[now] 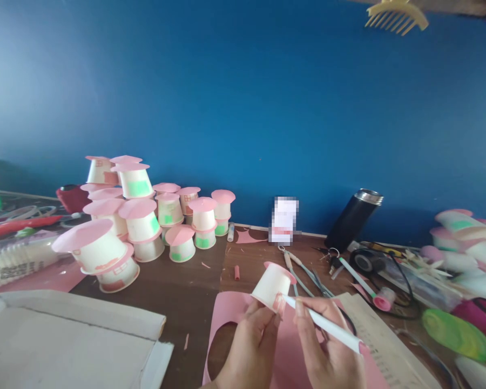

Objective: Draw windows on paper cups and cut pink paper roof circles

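Far left: white cardboard tray point(65, 346) near the table edge, then stacked cups point(140, 219) with pink paper tops. Several carry green blocks or reddish window grids; use those as the reference for placement and line weight.

Centre: cup point(269, 283) is in the left hand point(253, 340), inverted and tilted, pink top up, held just above the pink sheet point(227, 305) with the round cutout. Left grip is narrow: thumb and fingers pinch the cup low, by the wide rim. Suggest a light pinch there; paper wall probably dents if squeezed, and a dent would make the line jump. Thumb needs to be clear of the ink, since the reddish patch sits close to those fingers and could smear.

Right of that: white marker point(328, 326) in the right hand point(326, 340), fingers closed round the barrel near the nib. Nib is at the reddish drawing on the cup's side; exact contact is too blurred to call. Short strokes, light pressure, and turn the cup rather than chase the curve with the pen. Bracing the two hands against each other should cut wobble.

Far right: printed sheet point(375, 329) lies beside the drawing hand, black bottle point(350, 224) behind by the wall. Neither blocks the pen.
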Action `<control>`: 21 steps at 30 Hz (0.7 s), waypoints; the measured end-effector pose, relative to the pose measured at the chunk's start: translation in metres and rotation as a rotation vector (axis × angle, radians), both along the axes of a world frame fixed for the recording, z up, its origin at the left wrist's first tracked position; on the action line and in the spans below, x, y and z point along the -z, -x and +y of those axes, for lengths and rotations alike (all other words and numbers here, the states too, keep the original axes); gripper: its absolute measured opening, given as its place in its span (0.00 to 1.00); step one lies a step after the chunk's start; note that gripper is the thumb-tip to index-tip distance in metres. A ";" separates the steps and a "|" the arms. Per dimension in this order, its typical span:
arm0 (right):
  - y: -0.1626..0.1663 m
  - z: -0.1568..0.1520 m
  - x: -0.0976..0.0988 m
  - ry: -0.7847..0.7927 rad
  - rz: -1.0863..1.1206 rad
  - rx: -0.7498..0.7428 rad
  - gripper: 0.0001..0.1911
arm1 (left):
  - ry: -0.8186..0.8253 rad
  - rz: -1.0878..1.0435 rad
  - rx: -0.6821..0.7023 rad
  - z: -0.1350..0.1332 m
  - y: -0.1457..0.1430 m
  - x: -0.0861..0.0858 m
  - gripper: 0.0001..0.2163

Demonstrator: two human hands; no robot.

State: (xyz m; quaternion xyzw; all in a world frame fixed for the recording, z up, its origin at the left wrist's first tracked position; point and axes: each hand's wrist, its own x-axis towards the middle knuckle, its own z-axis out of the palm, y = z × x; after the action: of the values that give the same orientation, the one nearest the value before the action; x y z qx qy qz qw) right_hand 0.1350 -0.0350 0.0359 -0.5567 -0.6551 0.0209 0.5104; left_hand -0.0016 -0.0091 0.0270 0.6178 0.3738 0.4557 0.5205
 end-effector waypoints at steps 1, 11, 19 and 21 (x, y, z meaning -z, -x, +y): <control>0.000 0.000 0.000 0.010 -0.003 -0.021 0.06 | 0.006 0.015 -0.006 0.000 0.000 0.001 0.18; -0.001 0.000 0.000 0.013 -0.018 -0.041 0.06 | 0.033 0.011 -0.015 -0.001 0.000 -0.002 0.19; -0.001 0.000 0.000 0.009 -0.015 -0.036 0.06 | 0.024 -0.016 -0.024 -0.001 -0.001 0.001 0.19; -0.001 0.000 0.000 0.020 -0.022 -0.039 0.06 | 0.031 -0.026 -0.018 -0.001 -0.001 0.001 0.19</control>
State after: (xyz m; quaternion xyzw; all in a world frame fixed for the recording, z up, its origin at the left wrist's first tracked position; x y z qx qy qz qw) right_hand 0.1359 -0.0351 0.0364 -0.5493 -0.6709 0.0314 0.4972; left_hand -0.0009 -0.0098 0.0257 0.6004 0.3796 0.4624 0.5306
